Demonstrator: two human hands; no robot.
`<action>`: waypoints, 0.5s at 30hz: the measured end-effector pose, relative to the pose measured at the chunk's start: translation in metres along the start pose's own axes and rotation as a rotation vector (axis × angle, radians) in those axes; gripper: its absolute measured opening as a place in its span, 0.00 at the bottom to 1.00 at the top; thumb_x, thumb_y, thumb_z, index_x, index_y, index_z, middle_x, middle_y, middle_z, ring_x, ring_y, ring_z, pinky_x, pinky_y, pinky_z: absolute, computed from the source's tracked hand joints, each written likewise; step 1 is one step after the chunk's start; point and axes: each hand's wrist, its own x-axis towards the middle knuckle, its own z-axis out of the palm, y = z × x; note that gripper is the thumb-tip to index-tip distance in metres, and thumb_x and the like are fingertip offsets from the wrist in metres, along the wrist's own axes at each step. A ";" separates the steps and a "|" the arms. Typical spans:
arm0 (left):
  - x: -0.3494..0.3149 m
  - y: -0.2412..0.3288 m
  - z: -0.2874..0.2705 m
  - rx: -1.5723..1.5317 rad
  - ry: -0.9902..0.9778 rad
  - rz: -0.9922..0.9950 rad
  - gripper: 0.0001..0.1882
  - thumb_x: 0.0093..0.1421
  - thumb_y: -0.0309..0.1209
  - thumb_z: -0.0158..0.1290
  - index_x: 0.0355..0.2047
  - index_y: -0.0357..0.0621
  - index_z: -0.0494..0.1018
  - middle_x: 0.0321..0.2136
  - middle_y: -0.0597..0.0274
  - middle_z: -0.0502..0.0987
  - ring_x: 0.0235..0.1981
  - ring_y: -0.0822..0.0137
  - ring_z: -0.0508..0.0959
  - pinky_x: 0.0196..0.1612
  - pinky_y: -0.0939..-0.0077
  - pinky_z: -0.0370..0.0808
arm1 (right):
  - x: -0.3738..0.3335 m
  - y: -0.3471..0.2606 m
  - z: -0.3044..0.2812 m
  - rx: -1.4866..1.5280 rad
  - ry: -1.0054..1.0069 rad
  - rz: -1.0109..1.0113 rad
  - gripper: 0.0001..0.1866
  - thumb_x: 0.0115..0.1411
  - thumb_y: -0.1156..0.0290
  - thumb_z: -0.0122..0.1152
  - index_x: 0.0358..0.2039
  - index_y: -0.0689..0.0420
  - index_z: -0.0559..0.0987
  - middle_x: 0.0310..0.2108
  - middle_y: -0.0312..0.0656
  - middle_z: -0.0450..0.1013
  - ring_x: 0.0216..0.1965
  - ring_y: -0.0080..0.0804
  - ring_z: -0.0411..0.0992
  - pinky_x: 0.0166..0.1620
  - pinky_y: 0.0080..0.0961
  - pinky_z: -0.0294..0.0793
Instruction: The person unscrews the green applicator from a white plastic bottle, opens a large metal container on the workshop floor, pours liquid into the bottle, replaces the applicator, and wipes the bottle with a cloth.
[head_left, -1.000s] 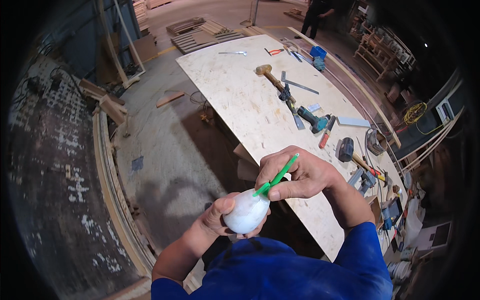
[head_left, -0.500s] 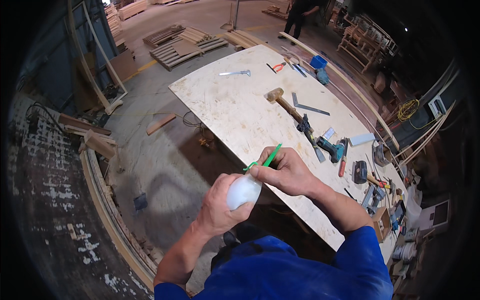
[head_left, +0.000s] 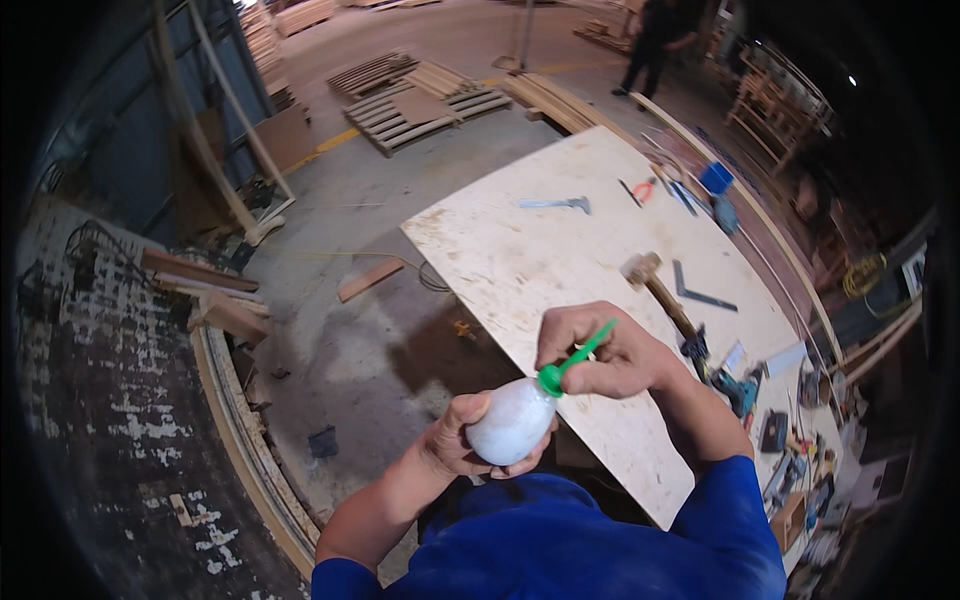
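A rounded white squeeze bottle (head_left: 508,422) is tilted over the near edge of the workbench, its neck pointing up and to the right. My left hand (head_left: 455,440) wraps round the bottle's body, the thumb on its upper side and fingertips showing beneath. The bottle's green nozzle cap (head_left: 552,380) has a round base and a long thin spout slanting up to the right. At that base my right hand (head_left: 605,350) closes in a pinch, thumb below and curled fingers above. Whether the cap is fully seated on the neck I cannot tell.
On the pale workbench (head_left: 520,265) lie a caliper (head_left: 558,204), a mallet (head_left: 665,295), a metal square (head_left: 700,292), pliers (head_left: 643,190) and a cordless drill (head_left: 738,392). Pallets (head_left: 430,115) lie on the floor beyond. A person (head_left: 655,45) stands at the back.
The view has swung, so the bench sits further right. The bottle has tipped, showing more of its rounded body. My right hand has turned about the green cap, whose round base now shows.
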 end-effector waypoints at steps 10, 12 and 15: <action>-0.071 0.200 -0.075 -0.082 0.019 -0.023 0.49 0.55 0.65 0.61 0.55 0.28 0.66 0.34 0.43 0.75 0.19 0.65 0.76 0.13 0.81 0.70 | 0.224 0.064 -0.003 -0.202 -0.005 -0.168 0.12 0.60 0.62 0.73 0.36 0.57 0.82 0.32 0.43 0.80 0.32 0.40 0.79 0.34 0.32 0.75; -0.090 0.249 -0.097 -0.042 -0.027 -0.005 0.49 0.55 0.66 0.61 0.56 0.29 0.66 0.35 0.44 0.75 0.21 0.65 0.77 0.13 0.81 0.70 | 0.274 0.075 -0.003 -0.194 -0.001 -0.134 0.10 0.61 0.65 0.71 0.35 0.57 0.82 0.32 0.44 0.80 0.31 0.41 0.78 0.34 0.32 0.75; -0.118 0.330 -0.106 0.000 -0.010 -0.032 0.49 0.54 0.66 0.62 0.55 0.32 0.66 0.36 0.43 0.75 0.23 0.64 0.77 0.16 0.80 0.70 | 0.349 0.096 0.004 -0.105 0.062 -0.201 0.07 0.63 0.69 0.68 0.36 0.59 0.81 0.32 0.46 0.80 0.31 0.43 0.79 0.33 0.34 0.75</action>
